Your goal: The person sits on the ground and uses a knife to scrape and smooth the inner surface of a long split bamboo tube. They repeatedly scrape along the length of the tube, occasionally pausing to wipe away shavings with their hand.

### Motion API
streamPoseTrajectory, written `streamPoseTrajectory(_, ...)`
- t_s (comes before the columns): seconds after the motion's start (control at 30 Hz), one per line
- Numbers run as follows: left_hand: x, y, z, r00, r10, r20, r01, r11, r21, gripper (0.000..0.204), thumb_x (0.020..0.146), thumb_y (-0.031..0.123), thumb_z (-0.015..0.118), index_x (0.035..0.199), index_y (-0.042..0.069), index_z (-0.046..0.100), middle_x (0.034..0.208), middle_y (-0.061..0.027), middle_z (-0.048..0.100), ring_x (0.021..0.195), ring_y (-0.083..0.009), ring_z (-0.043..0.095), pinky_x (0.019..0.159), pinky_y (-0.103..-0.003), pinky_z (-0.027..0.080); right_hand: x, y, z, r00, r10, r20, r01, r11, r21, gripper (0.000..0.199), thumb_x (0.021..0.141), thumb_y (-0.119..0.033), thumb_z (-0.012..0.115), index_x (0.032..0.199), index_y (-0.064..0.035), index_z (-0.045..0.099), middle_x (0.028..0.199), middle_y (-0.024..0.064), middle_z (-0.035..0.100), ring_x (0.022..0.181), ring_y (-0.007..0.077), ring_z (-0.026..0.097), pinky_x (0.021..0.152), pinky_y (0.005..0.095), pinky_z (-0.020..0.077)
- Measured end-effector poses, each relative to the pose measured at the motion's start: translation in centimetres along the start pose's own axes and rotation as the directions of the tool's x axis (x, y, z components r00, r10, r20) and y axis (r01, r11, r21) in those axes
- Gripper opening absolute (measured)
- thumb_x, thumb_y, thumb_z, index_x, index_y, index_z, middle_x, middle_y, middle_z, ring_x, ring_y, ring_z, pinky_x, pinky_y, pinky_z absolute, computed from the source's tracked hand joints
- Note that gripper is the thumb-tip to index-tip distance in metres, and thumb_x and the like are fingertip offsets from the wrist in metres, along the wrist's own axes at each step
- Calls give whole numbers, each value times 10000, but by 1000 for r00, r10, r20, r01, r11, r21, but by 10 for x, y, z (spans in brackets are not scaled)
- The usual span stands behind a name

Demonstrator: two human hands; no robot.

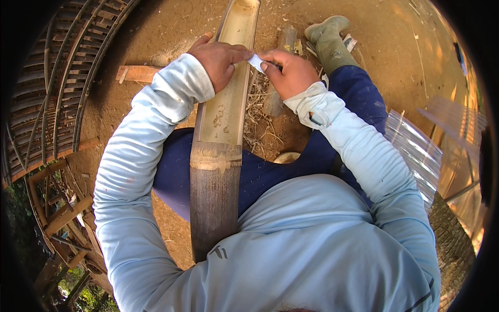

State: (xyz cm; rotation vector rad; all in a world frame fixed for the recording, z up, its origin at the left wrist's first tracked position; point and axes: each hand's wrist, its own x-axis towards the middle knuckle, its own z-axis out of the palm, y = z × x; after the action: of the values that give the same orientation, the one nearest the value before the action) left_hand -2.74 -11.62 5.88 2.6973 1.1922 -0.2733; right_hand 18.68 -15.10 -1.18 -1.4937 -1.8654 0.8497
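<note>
A thick bamboo pole (213,195) leans across my lap and runs away from me. Its far length is cut open into a pale trough (221,117) with a few curled shavings in it. Over the trough's right edge, both hands meet at a small flat white piece (256,63), possibly paper or a blade. My right hand (293,74) pinches it between thumb and fingers. From above the trough, my left hand (218,61) reaches across, its fingertips closed at the piece's left end. The undersides of the fingers are hidden.
Shavings (257,104) litter the dirt ground right of the bamboo. My right leg ends in an olive rubber boot (330,41). A slatted wooden rack (65,78) stands at the left. Clear corrugated sheets (413,151) lie at the right, near a rough trunk (455,249).
</note>
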Motion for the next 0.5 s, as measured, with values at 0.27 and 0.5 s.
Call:
streamPoseTrajectory(0.27, -12, 5, 0, 1000, 21, -14, -21, 999, -25, 638, 844, -8, 478, 1452, 178, 541, 1444, -98, 582, 1356, -274, 526, 1198, -644, 243, -15, -12, -4, 997, 58, 58, -58, 998, -9, 260, 969, -225, 648, 1177, -81, 710, 1029, 150, 738, 929, 326, 716, 814, 363, 545)
streamPoseTrajectory(0.5, -25, 13, 2, 998, 34, -52, -37, 998, -55, 635, 825, -18, 500, 1430, 165, 566, 1414, -102, 607, 1331, -277, 550, 1199, -638, 245, -29, -20, -4, 997, 53, 59, -51, 998, -24, 261, 972, -224, 651, 1190, -91, 708, 993, 150, 738, 902, 333, 717, 792, 362, 546)
